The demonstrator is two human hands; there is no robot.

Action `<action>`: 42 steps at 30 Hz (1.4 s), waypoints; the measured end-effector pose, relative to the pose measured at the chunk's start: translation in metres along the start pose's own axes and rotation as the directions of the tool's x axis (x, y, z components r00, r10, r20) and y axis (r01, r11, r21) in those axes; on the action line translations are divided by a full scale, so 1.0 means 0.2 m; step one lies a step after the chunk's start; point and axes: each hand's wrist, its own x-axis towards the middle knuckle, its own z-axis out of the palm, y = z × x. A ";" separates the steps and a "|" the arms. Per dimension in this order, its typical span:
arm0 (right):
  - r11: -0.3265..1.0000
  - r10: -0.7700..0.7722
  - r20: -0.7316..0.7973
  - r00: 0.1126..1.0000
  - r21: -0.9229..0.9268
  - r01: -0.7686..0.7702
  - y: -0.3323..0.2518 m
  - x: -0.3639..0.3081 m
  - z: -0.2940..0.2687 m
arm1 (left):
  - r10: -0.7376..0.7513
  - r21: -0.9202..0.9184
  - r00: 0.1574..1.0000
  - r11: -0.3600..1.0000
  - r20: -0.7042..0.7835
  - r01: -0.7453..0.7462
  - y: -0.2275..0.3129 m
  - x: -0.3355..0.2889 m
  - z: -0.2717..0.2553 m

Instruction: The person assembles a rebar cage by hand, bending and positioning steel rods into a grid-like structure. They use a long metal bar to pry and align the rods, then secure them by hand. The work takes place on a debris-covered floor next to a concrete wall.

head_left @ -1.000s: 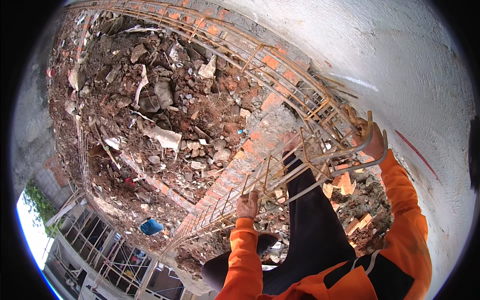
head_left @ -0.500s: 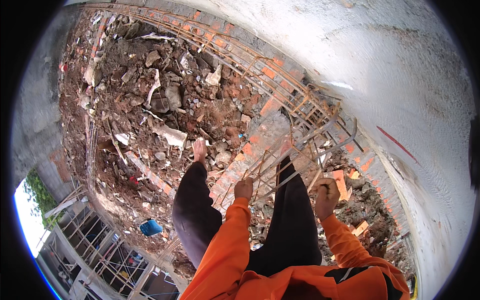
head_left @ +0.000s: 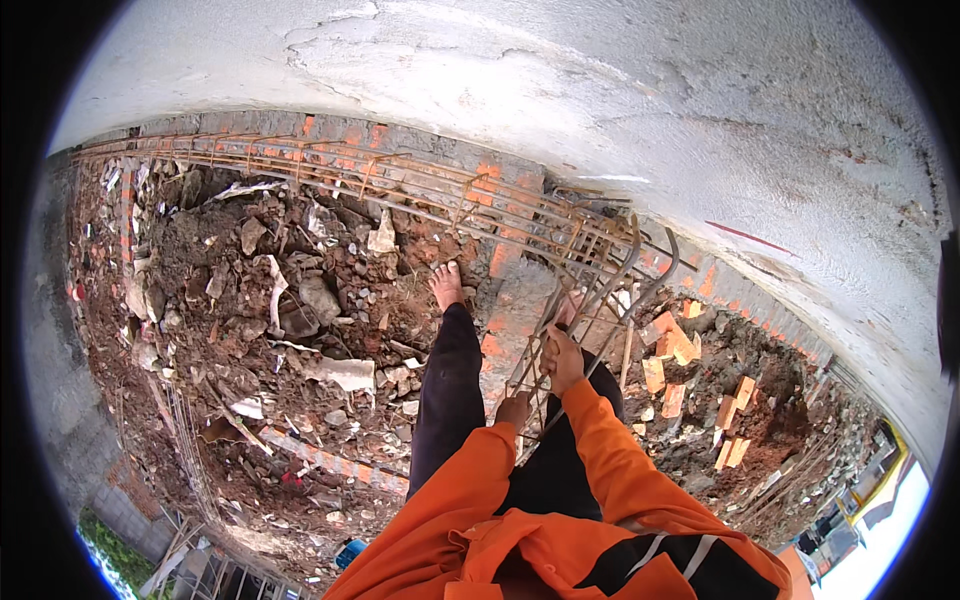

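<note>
A rusty rebar cage (head_left: 573, 262) of long bars and square stirrups runs along the brick footing, its hooked bar ends (head_left: 668, 262) curving up near the wall. Its near section rises between my legs. My left hand (head_left: 514, 410) is closed round a bar at that near end. Just beyond it, my right hand (head_left: 563, 358) is closed at the cage, with a small dark piece showing by its fingers; I cannot make out what it is. My bare left foot (head_left: 447, 286) rests on the rubble, and the other foot is partly hidden behind the bars.
Broken concrete, stones and earth (head_left: 310, 300) cover the ground on the left. Orange brick pieces (head_left: 675, 340) lie at right. A rough pale wall (head_left: 560, 90) curves across the far side. A blue container (head_left: 349, 553) sits at lower left, beyond a narrow brick strip (head_left: 330, 457).
My right hand has moved left and forward from beside the cage onto it. My left hand stays on the bar. The whole view has turned, showing more wall.
</note>
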 end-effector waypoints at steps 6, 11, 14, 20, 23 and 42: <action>1.000 0.004 -0.160 0.987 -0.009 -0.006 0.02 -0.16 0.06 | -0.063 -0.330 0.995 0.943 -0.073 0.036 0.01 0.10 -0.24; 0.999 0.047 -0.114 0.992 0.001 -0.047 -0.04 -0.34 0.16 | -0.008 -0.687 0.790 0.500 -0.613 -0.528 0.26 0.66 -0.58; 1.000 0.010 -0.061 0.998 -0.028 -0.012 -0.02 -0.36 0.15 | 0.085 -0.764 0.781 0.167 -0.619 -0.624 0.34 1.03 -0.54; 0.997 -0.007 -0.154 0.988 0.079 0.020 -0.03 -0.42 0.16 | 0.154 -0.432 0.663 0.646 -0.733 -0.629 0.52 1.34 -0.49; 0.999 -0.032 -0.140 0.990 -0.006 0.031 -0.02 -0.44 0.16 | 0.192 -0.371 0.669 0.708 -0.718 -0.601 0.62 1.23 -0.61; 0.997 -0.081 -0.142 0.987 -0.015 0.080 -0.01 -0.43 0.17 | 0.762 0.301 0.138 0.406 -0.633 -0.863 0.84 1.22 -1.06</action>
